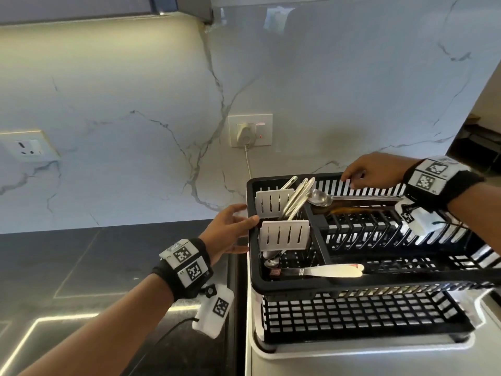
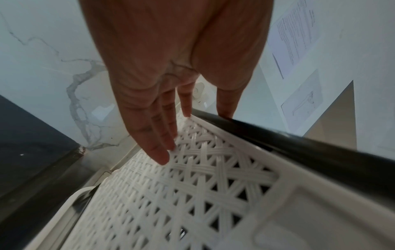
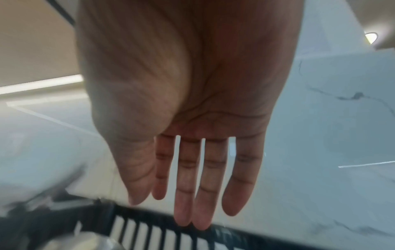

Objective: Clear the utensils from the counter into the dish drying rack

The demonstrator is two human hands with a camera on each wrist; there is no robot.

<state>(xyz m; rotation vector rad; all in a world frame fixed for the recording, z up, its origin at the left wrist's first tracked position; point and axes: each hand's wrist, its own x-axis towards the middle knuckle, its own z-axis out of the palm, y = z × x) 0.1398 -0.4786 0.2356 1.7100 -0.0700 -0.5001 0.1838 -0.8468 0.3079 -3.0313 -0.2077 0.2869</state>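
A black dish drying rack (image 1: 253, 256) stands on a white drip tray at the right. Its cutlery section holds several upright utensils (image 1: 296, 196) behind white slotted holders. A large spoon (image 1: 321, 198) lies across the back, and a butter knife (image 1: 330, 270) lies flat near the front. My left hand (image 1: 233, 226) is open, its straight fingers touching the rack's left rim (image 2: 278, 140) and white woven side (image 2: 192, 177). My right hand (image 1: 363, 170) is open above the rack's back rim (image 3: 162, 225), fingers straight (image 3: 183, 194) and empty.
A dark counter (image 1: 81, 261) stretches to the left of the rack. The marble backsplash carries a socket with a white plug and cord (image 1: 246, 134) just behind the rack, and another socket (image 1: 27, 147) at the far left.
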